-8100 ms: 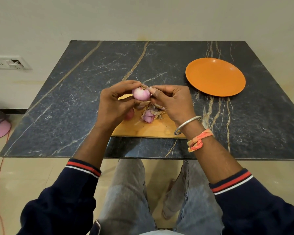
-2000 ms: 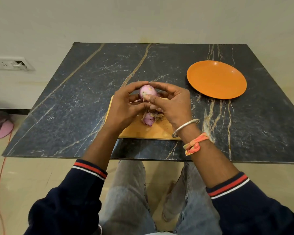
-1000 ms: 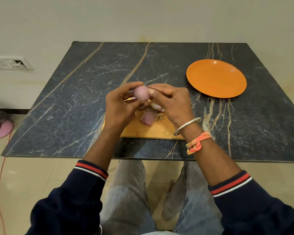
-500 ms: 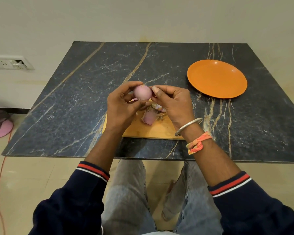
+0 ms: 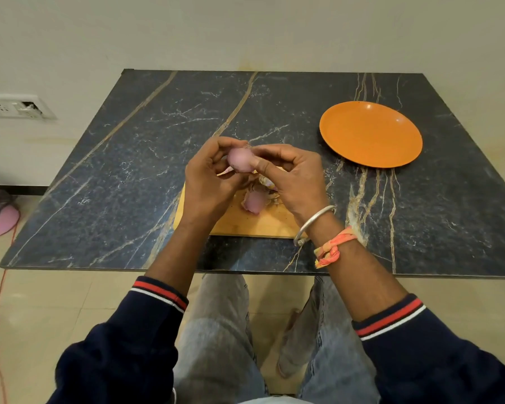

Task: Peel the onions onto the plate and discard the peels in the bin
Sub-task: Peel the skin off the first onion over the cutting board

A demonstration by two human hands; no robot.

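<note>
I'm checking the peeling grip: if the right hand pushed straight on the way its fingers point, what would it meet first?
The right hand points left, so it would first meet the small round pink onion it pinches, then the left hand behind it; depth is uncertain.

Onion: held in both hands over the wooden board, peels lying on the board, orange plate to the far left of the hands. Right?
One slip: the head view shows the orange plate to the far right of the hands, not the left. The rest stands: the left hand and right hand hold the onion over the wooden board, with peels lying on it.
</note>
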